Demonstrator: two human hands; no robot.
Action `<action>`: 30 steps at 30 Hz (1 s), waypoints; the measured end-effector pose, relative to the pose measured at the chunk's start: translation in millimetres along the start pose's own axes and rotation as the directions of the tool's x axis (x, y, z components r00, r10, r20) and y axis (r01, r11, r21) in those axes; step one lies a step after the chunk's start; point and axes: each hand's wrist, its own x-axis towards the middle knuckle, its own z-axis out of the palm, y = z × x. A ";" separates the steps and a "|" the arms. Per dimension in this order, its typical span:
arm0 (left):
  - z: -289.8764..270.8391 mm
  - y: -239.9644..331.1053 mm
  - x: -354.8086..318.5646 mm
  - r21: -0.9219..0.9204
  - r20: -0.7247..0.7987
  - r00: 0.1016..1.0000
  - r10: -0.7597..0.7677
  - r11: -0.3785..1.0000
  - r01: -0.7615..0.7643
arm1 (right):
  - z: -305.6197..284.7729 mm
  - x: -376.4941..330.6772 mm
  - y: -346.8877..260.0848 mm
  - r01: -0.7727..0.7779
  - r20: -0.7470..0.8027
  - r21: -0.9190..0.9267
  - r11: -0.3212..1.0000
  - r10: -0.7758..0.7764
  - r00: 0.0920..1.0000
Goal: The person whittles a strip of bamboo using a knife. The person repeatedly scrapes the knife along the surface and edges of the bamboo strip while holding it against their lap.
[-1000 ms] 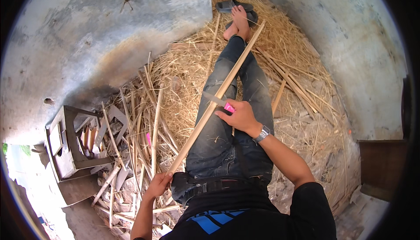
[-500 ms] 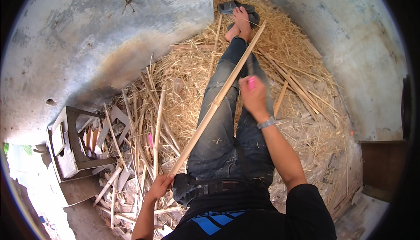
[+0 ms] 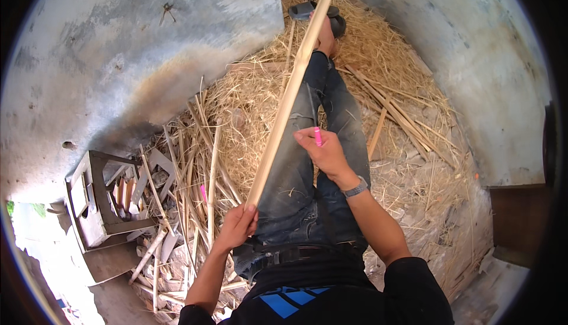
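Observation:
A long pale split bamboo strip slants across my legs, with a knot partway up and its far end running past the top edge. My left hand grips the near end beside my belt. To the right of the strip, my right hand is closed around a slim knife; its pink handle shows between the fingers. The dark blade is hard to make out against my jeans. A narrow space separates the right fingers from the strip. My outstretched legs lie beneath, crossed at the ankles.
Bamboo shavings cover the floor around my feet. Cut strips lie right of my legs, and several bamboo sticks at the left. A broken frame stands by the left wall. Dark sandals lie near my feet.
The bamboo strip has shifted up and away and stands more steeply. My left hand rose slightly to the right with it. My right hand came nearer and left, with the knife.

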 end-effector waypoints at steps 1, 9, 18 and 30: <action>5.0 4.0 7.2 0.008 -0.007 0.999 0.036 0.999 -0.035 | 5.0 0.0 -3.1 -0.027 0.019 0.012 1.000 0.026 0.999; 32.6 13.1 23.3 0.122 -0.092 0.981 0.172 0.979 -0.161 | 14.7 12.6 -14.3 0.116 -0.014 0.098 0.988 -0.115 0.993; 22.5 13.4 20.7 -0.295 0.096 0.989 -0.115 0.945 0.139 | 0.0 2.1 4.1 0.083 -0.020 -0.004 0.997 -0.083 0.996; -2.6 -26.6 30.0 -0.770 0.518 0.844 -0.136 0.357 0.530 | 13.7 -82.3 18.1 0.201 0.361 -0.765 0.612 0.148 0.921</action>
